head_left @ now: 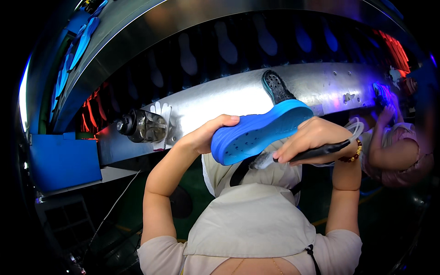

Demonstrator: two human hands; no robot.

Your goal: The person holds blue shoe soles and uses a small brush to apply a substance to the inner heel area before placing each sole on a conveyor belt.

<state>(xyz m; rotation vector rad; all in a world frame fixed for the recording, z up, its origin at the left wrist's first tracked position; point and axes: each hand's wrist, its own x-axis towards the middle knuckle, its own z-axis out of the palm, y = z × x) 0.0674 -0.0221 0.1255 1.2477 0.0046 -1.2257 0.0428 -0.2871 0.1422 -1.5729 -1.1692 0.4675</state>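
Note:
A blue shoe sole (256, 133) is held up in front of me, tilted, its hollow light-blue inner side with small holes facing me. My left hand (211, 134) is closed round its left end, thumb along the upper edge. In my right hand (316, 140) is a black-handled brush (321, 152) with pale bristles and a clear tube at its back end. The bristles point left, just below the sole's lower edge; I cannot tell whether they touch it. Behind the sole, a dark shoe sole with a teal rim (276, 87) lies on the metal bench (201, 103).
A dark see-through bottle (145, 126) and a white glove (162, 120) are on the bench at left. Beyond it runs a dark conveyor (204, 52) carrying several soles. A blue box (66, 162) stands at left. At right, another person (389, 146) works.

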